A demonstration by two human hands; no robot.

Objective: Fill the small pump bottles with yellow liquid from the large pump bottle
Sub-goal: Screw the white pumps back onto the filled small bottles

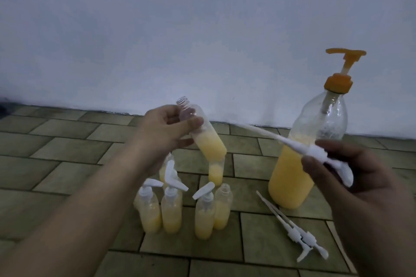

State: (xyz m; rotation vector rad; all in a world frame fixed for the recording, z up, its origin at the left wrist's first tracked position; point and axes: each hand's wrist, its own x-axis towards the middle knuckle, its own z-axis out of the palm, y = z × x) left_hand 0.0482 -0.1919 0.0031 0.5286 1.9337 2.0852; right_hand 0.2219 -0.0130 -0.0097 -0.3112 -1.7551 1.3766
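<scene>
A pale wall (157,40) rises behind a floor of greenish tiles (56,148), where the work is laid out. At about three o'clock stands the large pump bottle (299,164), roughly half full of yellow liquid, its orange pump head (344,56) raised. Near six o'clock a cluster of small pump bottles (171,211) stands, several already capped with white pumps, at least one open bottle (221,207) among them uncapped. At about five o'clock two loose white pumps (299,238) lie on the tiles.

The left hand (162,128) grips an uncapped small bottle (202,132), tilted with its threaded neck up and to the left, partly filled. The right hand (351,175) pinches a white pump (319,153) by its head, the dip tube pointing toward that bottle but well apart from its mouth.

The likely next step is threading the tube in. With the bottle held at a slant, tipping it further could spill liquid from the open neck. A lowered forearm might topple the crowded bottles below.
</scene>
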